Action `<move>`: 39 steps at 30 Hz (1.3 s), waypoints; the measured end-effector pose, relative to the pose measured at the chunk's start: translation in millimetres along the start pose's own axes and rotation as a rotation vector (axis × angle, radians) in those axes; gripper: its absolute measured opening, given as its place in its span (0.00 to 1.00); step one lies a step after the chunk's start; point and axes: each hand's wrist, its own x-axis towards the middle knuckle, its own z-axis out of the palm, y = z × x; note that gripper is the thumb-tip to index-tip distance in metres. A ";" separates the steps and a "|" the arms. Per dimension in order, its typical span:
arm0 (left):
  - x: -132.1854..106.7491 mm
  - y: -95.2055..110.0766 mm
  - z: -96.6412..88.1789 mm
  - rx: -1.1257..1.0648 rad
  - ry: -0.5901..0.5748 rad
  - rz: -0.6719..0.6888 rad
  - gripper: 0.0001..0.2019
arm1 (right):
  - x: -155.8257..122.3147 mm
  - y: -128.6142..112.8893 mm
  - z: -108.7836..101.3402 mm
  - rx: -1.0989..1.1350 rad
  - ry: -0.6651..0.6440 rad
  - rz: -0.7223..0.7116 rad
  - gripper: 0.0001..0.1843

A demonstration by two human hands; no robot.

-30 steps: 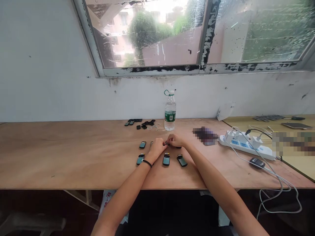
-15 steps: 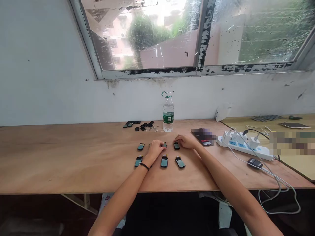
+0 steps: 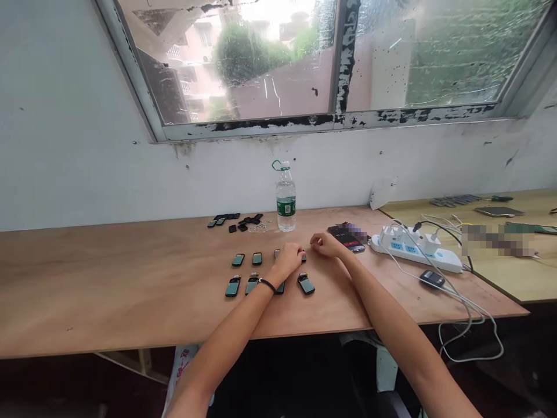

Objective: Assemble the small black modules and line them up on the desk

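Several small black devices with teal screens (image 3: 232,285) lie in two rows on the wooden table (image 3: 108,278). My left hand (image 3: 289,258), with a black band at the wrist, rests over the right part of the far row. Its bent fingers close on the rightmost small device (image 3: 303,256) there, which is mostly hidden. My right hand (image 3: 325,245) hovers just right of it, fingers loosely apart, holding nothing. Another device (image 3: 306,283) lies in front of both hands.
A water bottle (image 3: 286,200) stands behind the rows, with a heap of black parts (image 3: 235,220) to its left. To the right lie a phone (image 3: 348,237), a white power strip (image 3: 413,249) with cables, and a small black gadget (image 3: 431,278). A second table (image 3: 500,273) adjoins at the right.
Both hands held one small device together; they have parted. The device now lies in the far row under my left fingers, and my right hand has drawn back. The view shifted right.
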 end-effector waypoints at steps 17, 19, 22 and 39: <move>3.2 -11.7 8.6 -0.092 -0.010 0.037 0.07 | 1.8 -22.4 20.3 0.240 -0.003 0.009 0.07; 3.2 -11.6 8.8 -0.090 -0.012 0.032 0.07 | 2.2 -21.7 20.8 0.203 -0.018 0.000 0.08; 3.4 -11.0 9.3 -0.078 -0.006 0.022 0.06 | 3.3 -19.3 19.0 0.138 -0.028 -0.011 0.13; 0.5 -19.9 -6.1 -0.246 0.099 -0.018 0.06 | -2.5 -20.6 17.3 0.106 -0.011 -0.063 0.17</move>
